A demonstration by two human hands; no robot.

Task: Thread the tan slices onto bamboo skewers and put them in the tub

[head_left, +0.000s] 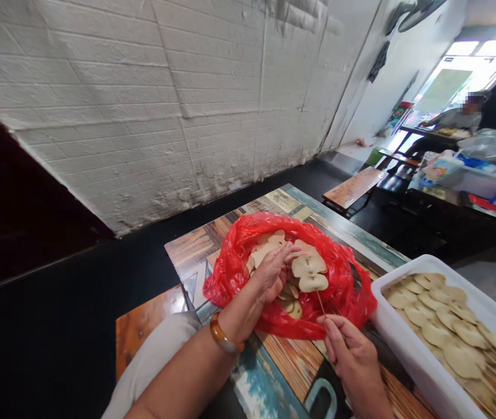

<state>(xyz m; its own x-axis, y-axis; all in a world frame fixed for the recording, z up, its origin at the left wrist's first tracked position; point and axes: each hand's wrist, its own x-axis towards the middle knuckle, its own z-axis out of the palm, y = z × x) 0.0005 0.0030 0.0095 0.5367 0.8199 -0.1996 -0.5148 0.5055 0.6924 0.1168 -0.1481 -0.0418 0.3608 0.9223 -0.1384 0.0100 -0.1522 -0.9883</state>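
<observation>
Head view: from where I stand, the red plastic bag [341,288] sits wide open on the patterned table [291,355], its crumpled sides spread around a heap of pale, flat loose slices [259,253]. The person's right hand [352,349] is at the bag's near edge, thumb and fingers clamped on the lower end of a thin skewer [321,304]. That skewer stands tilted over the bag's opening, with pale threaded slices [311,274] on its upper part. The left hand [276,270] reaches over the bag's rim, fingers stretched out just beside those threaded slices; I cannot tell whether it pinches any of them. The two hands are apart, and a brown bangle [224,333] circles the left wrist.

Close on the bag's right, a white tub [398,337] holds overlapping rows of filled skewers [448,320], their slices toward the far end and their bare sticks pointing to the near right corner. Farther off, a whitish bin [450,176] on another table has plastic bags heaped about it, with a blue bundle [478,163] among them. Beyond that, a person [459,120] sits at a table near the bright doorway.
</observation>
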